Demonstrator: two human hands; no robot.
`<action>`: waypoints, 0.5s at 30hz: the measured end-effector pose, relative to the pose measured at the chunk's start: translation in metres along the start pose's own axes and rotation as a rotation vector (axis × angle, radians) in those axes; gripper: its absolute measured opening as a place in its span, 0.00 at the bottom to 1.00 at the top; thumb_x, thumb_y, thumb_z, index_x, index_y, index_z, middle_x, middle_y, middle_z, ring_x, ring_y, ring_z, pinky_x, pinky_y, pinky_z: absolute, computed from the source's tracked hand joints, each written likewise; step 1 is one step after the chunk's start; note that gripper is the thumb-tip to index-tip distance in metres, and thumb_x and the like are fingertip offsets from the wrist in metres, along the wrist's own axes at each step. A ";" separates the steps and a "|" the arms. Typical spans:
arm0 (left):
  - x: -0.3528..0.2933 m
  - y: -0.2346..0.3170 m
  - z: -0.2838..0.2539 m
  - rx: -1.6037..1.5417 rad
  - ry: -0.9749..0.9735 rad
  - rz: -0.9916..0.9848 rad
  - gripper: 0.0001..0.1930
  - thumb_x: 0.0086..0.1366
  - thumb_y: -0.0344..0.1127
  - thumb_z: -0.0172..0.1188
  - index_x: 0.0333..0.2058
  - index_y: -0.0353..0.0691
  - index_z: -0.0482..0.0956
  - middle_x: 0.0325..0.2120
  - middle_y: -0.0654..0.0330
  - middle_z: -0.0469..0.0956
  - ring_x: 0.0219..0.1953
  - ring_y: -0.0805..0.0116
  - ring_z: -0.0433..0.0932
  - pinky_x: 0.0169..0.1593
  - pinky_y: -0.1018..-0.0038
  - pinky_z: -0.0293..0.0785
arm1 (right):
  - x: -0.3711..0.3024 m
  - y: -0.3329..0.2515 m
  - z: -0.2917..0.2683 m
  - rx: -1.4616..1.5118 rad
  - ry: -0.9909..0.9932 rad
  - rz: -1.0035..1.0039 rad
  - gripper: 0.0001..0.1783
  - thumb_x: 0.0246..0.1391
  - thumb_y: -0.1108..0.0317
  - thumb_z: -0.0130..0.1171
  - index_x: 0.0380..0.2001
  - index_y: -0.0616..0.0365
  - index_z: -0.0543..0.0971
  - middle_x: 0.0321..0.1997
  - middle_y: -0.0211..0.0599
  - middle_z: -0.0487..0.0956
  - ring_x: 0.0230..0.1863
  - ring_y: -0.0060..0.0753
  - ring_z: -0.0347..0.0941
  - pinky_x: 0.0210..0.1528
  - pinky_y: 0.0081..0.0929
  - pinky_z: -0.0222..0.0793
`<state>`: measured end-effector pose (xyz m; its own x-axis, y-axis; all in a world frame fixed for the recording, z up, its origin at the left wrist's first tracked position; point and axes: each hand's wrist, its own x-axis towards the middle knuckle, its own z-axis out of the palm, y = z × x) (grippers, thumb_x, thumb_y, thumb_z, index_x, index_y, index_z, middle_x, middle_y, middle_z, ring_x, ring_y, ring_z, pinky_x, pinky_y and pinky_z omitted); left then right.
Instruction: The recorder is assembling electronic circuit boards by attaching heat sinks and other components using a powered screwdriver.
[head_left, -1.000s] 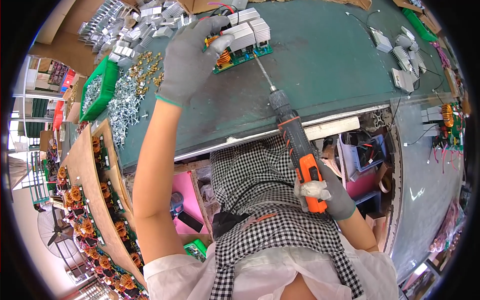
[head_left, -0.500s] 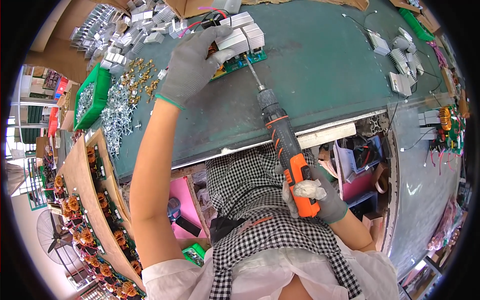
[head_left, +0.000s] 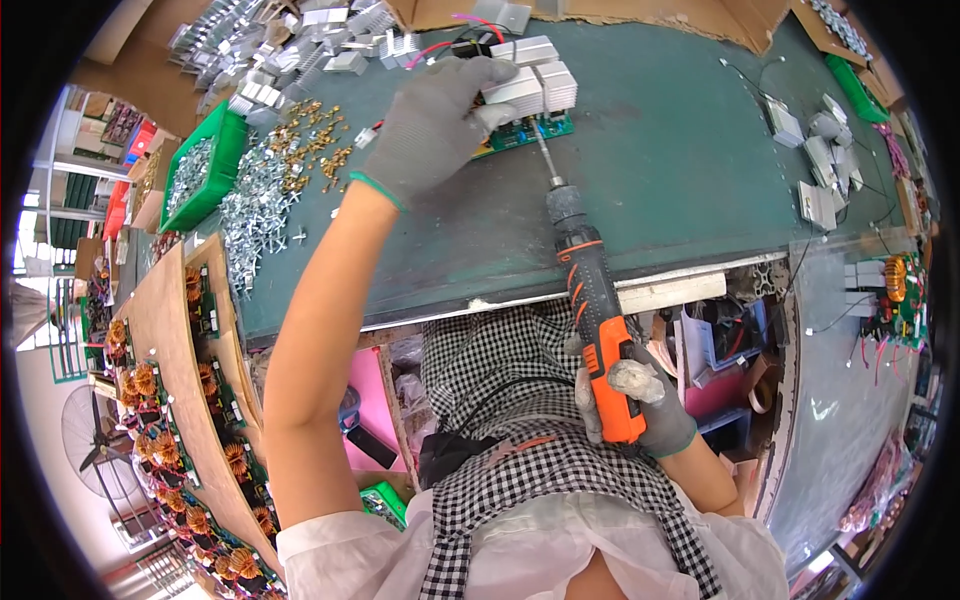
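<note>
My gloved right hand [head_left: 650,400] is wrapped round the handle of an orange and black power screwdriver [head_left: 598,320]. Its long bit points away from me, and the tip meets the near edge of a green circuit board [head_left: 540,131]. Silver finned heat sinks [head_left: 553,86] stand on that board, with black and pink wires behind them. My gloved left hand [head_left: 430,125] grips the board assembly from its left side, the thumb and fingers against a heat sink. The glove hides the left part of the board. Whether a screw sits under the bit is too small to tell.
Loose silver heat sinks [head_left: 290,60] pile up at the far left. Nearer lie brass-coloured parts [head_left: 315,140], small silver parts [head_left: 255,205] and a green bin [head_left: 236,150]. More wired heat sinks [head_left: 820,150] lie far right. Boards with copper coils fill a wooden rack [head_left: 160,330] at left.
The whole scene has shifted a little to the right in view. Both hands keep their holds, and the screwdriver's bit stays at the board's near edge.
</note>
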<state>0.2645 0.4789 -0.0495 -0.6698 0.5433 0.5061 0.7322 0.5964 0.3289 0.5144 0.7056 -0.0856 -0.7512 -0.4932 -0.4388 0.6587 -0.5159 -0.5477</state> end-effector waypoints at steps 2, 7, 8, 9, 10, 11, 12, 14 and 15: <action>-0.006 -0.002 -0.001 0.076 0.041 0.043 0.19 0.59 0.33 0.65 0.49 0.42 0.76 0.38 0.54 0.78 0.38 0.58 0.78 0.43 0.69 0.75 | 0.000 0.002 0.001 -0.013 -0.017 0.022 0.38 0.50 0.53 0.65 0.58 0.64 0.65 0.32 0.40 0.78 0.25 0.31 0.77 0.26 0.29 0.77; -0.021 0.008 -0.023 0.167 0.179 0.026 0.14 0.59 0.29 0.60 0.44 0.41 0.78 0.36 0.53 0.79 0.39 0.52 0.78 0.44 0.63 0.74 | -0.010 0.006 -0.011 -0.089 0.057 -0.025 0.39 0.47 0.55 0.64 0.57 0.68 0.65 0.29 0.42 0.77 0.20 0.32 0.74 0.21 0.27 0.75; -0.025 0.004 -0.031 0.057 0.279 -0.044 0.12 0.57 0.27 0.60 0.42 0.42 0.79 0.35 0.55 0.79 0.38 0.53 0.78 0.42 0.62 0.74 | -0.014 0.008 -0.017 -0.121 0.063 -0.047 0.39 0.46 0.56 0.64 0.57 0.68 0.65 0.29 0.41 0.76 0.20 0.31 0.74 0.21 0.25 0.75; -0.038 -0.008 -0.040 0.076 0.412 -0.080 0.12 0.58 0.27 0.61 0.42 0.42 0.79 0.34 0.55 0.80 0.37 0.54 0.79 0.42 0.64 0.74 | -0.016 0.010 -0.022 -0.110 0.081 0.040 0.38 0.44 0.58 0.66 0.56 0.67 0.66 0.28 0.40 0.76 0.22 0.29 0.75 0.21 0.24 0.73; -0.052 -0.021 -0.046 -0.023 0.438 -0.280 0.10 0.57 0.29 0.62 0.40 0.41 0.80 0.33 0.56 0.80 0.37 0.55 0.79 0.41 0.65 0.74 | -0.018 0.011 -0.030 -0.076 0.075 0.116 0.39 0.42 0.60 0.67 0.56 0.66 0.66 0.27 0.40 0.76 0.23 0.28 0.75 0.22 0.23 0.73; -0.068 -0.031 -0.057 -0.115 0.467 -0.484 0.09 0.57 0.31 0.64 0.38 0.41 0.81 0.32 0.57 0.80 0.37 0.56 0.79 0.41 0.66 0.74 | -0.022 0.013 -0.035 -0.084 0.078 0.141 0.38 0.42 0.60 0.68 0.55 0.66 0.67 0.29 0.39 0.77 0.25 0.28 0.75 0.25 0.23 0.74; -0.082 -0.040 -0.065 -0.106 0.468 -0.483 0.09 0.57 0.31 0.64 0.38 0.41 0.81 0.32 0.57 0.80 0.37 0.56 0.79 0.41 0.66 0.74 | -0.025 0.015 -0.039 -0.088 0.091 0.159 0.37 0.41 0.61 0.68 0.54 0.65 0.68 0.30 0.38 0.77 0.27 0.28 0.76 0.28 0.24 0.74; -0.103 -0.050 -0.075 -0.065 0.154 -0.787 0.08 0.55 0.36 0.68 0.33 0.42 0.83 0.30 0.58 0.80 0.35 0.58 0.79 0.41 0.65 0.74 | -0.026 0.017 -0.037 -0.209 0.111 0.054 0.36 0.41 0.61 0.69 0.53 0.65 0.68 0.32 0.38 0.77 0.29 0.28 0.76 0.32 0.24 0.74; -0.110 -0.049 -0.073 -0.063 0.150 -0.786 0.08 0.55 0.36 0.68 0.33 0.42 0.83 0.30 0.58 0.80 0.35 0.58 0.79 0.41 0.65 0.74 | -0.027 0.017 -0.036 -0.331 0.139 -0.047 0.35 0.41 0.61 0.70 0.52 0.64 0.69 0.34 0.37 0.77 0.31 0.28 0.75 0.36 0.25 0.74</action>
<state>0.3111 0.3469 -0.0635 -0.9719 -0.1098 0.2081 0.0618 0.7344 0.6759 0.5448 0.7350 -0.1087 -0.7939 -0.3626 -0.4881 0.5907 -0.2697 -0.7605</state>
